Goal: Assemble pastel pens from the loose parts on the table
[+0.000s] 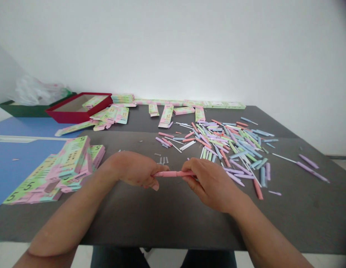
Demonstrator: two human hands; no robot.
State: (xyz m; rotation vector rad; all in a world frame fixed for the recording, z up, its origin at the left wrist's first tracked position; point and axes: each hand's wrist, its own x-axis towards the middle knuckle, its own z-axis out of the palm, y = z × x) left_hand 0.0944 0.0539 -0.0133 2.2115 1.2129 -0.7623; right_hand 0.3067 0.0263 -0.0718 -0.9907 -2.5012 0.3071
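Observation:
A pink pen (173, 174) lies level between my two hands above the dark table. My left hand (139, 172) is closed on its left end, and the fingers of my right hand (205, 181) pinch its right end. A thin seam shows near the pen's middle; both tips are hidden by my fingers. Just beyond my hands, several small clear pieces (164, 160) lie on the table. To the right of my right hand spreads a loose heap of pen parts (231, 139) in purple, blue, green and pink, with thin white sticks among them.
Stacked patterned boxes (69, 160) stand at the left beside my left forearm. Behind them are more flattened boxes (114, 114), a red tray (66, 116) and a green tray (27, 111) with a plastic bag. A row of boxes (223, 105) lines the wall.

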